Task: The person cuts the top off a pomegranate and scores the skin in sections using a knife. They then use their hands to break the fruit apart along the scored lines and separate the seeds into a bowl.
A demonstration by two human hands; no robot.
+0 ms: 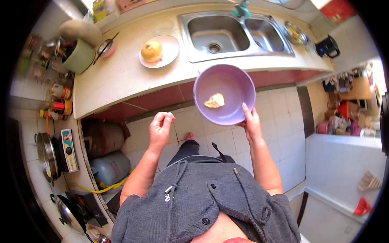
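Note:
My right hand grips the rim of a purple plastic basin, its thumb over the edge. The basin is held in front of the counter, above the floor. A pale yellowish piece of fruit peel lies inside it. My left hand hangs to the left of the basin, fingers curled in and thumb against them; nothing shows in it. On the counter, a white plate bears a round yellow fruit, seemingly a pomegranate, with small red bits beside it.
A double stainless steel sink is set in the counter. At left stand a green pot, a small pink bowl and a gas stove. Gas cylinders lie beneath. A metal bowl sits right of the sink.

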